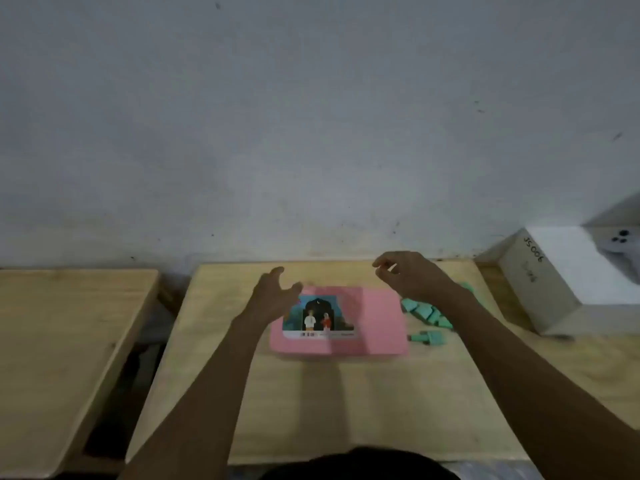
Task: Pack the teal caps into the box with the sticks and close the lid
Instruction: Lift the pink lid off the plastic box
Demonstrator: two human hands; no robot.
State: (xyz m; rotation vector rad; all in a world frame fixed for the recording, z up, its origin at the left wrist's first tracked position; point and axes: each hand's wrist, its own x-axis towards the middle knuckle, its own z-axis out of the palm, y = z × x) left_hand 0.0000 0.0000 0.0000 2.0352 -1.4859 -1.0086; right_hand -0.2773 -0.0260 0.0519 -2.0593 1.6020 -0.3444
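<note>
Desk (346, 403): pale wood, centre and lower frame; its far edge meets a grey wall (311, 116).
Box (377, 327): pink, flat, lid shut, lying mid-frame on the desk. A picture label with two small figures covers the left part of the lid.
Caps (427, 313): teal, a loose cluster on the desk just right of the box; one or two lie apart at the lower right of the group. Some are hidden behind the right forearm. None in the box that can be seen.
Sticks: not visible with the lid down.
Left hand (273, 296): above the box's upper left corner, overlapping the label edge. Fingers spread and curved, holding nothing. Contact with the lid cannot be told.
Right hand (412, 275): above the desk past the box's upper right edge. Fingers loosely curled, thumb and forefinger near each other, nothing seen between them; blur makes this uncertain.
White carton (568, 282): right edge of frame, handwritten marks on its side, well apart from the box.
Second desk (69, 341): left of frame, a dark gap between the two.
</note>
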